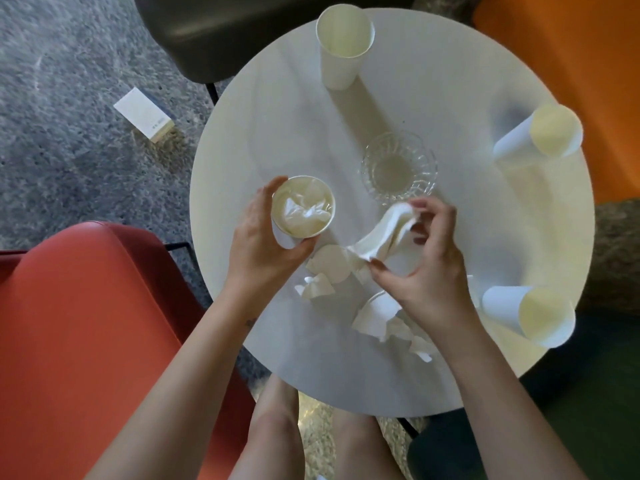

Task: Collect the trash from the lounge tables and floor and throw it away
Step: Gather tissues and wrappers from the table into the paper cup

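The left hand (pixel 266 247) gripped a tissue-stuffed paper cup (pixel 303 211). Just beside it, the right hand (pixel 433 268) pinched a crumpled napkin (pixel 384 233), likely soft, light, best bunched mid-fold.

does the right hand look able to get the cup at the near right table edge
Probably yes for reach: that cup sits just beside the right hand and nothing stands between them. But the hand pinches a tissue, so it is not free to grip.
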`<state>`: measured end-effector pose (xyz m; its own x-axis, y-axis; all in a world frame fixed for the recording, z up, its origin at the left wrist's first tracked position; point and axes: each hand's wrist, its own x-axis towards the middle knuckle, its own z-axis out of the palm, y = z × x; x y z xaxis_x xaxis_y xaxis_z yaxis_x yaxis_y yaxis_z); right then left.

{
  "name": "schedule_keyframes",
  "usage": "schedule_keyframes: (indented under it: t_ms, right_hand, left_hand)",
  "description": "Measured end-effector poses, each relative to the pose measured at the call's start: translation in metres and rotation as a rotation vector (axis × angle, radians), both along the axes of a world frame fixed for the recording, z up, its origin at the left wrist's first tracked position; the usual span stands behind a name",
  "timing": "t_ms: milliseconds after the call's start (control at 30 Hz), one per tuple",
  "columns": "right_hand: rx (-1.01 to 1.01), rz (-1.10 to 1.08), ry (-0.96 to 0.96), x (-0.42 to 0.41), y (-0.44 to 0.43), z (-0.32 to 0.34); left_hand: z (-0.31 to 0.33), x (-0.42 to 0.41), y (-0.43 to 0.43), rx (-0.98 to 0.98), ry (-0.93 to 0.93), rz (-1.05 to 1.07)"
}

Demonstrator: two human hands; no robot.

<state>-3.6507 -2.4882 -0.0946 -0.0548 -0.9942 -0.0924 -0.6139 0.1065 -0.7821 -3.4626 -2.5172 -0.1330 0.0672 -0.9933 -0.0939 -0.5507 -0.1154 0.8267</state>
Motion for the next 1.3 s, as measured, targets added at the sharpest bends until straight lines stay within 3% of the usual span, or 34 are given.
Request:
schedule_keyframes:
  t_ms: [133,367,600,667,733,867,1000,1300]
  right_hand:
    - [-0.096,0.052,-0.095,0.023,-0.025,0.024]
    - [-0.001,0.314,0.161,0.053,-0.038,0.021]
    - [0.116,0.352,0.128,0.055,-0.042,0.014]
    - [0.127,0.372,0.208,0.058,-0.047,0.010]
    - [0.102,0.344,0.302,0.062,-0.052,0.006]
    - [0.096,0.148,0.138,0.076,-0.057,0.005]
    - [0.090,0.014,0.297,0.084,-0.062,-0.001]
    - [0.225,0.020,0.460,0.081,-0.081,-0.009]
  left_hand:
    - [0.008,-0.004,-0.001,-0.040,-0.001,-0.040]
    - [0.013,-0.003,-0.001,-0.075,0.019,-0.058]
    - [0.007,0.002,0.003,-0.024,0.066,-0.063]
    - [0.005,0.001,0.003,-0.026,0.066,-0.062]
    - [0.003,0.000,0.001,-0.015,0.078,-0.039]
    - [0.002,0.000,-0.004,0.025,0.142,0.025]
    - [-0.001,0.000,-0.007,0.036,0.173,0.071]
    - [-0.001,0.003,-0.010,0.078,0.189,0.045]
